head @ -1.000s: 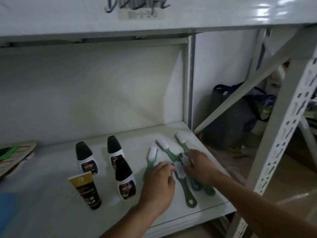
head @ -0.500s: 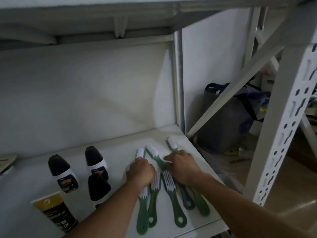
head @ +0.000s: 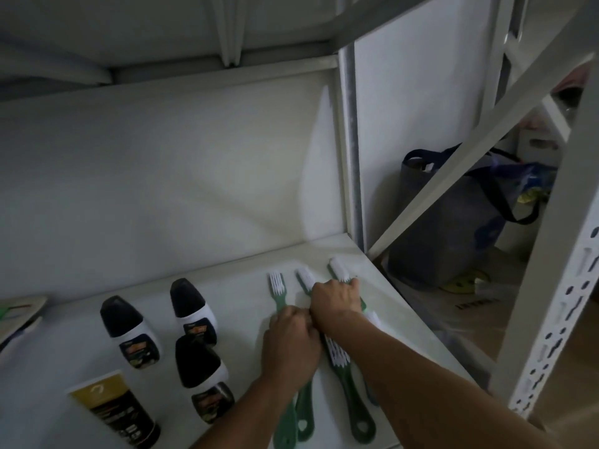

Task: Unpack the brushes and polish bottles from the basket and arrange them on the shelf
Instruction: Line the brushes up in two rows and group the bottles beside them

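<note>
White metal shelf (head: 227,273): flat board, pale back wall behind it, a perforated upright (head: 551,319) at the near right corner. Beyond the shelf's right edge, well apart from both hands, a dark grey tote bag (head: 453,228) with dark straps sits on the floor.

Polish bottles, all left of the left hand: three white bottles with black caps. The back-left bottle (head: 129,332) and back-right bottle (head: 193,311) stand behind the front bottle (head: 202,374), which is nearest the left wrist. Each has a dark label with orange print; the lettering is too blurred to read. Further left and nearer the shelf's front edge lies a black tube (head: 116,406) with a gold top bearing a pale crescent mark; the text is unreadable.

Brushes: green-handled, white-bristled, lying in a rough row under and around the hands. Three bristle heads point away past the fingers: left brush (head: 277,286), middle brush (head: 304,277), right brush (head: 338,268). Another brush (head: 350,393) lies between the forearms, bristles up, loop handle towards the front edge.

Left hand (head: 291,341): knuckles up, fingers curled down over the brush handles; what it actually grasps is hidden, cannot tell. Right hand (head: 337,299): palm down, fingers reaching over the middle and right brush necks, pressing or pinching; a true hold cannot be confirmed. The two hands touch at the knuckles.
</note>
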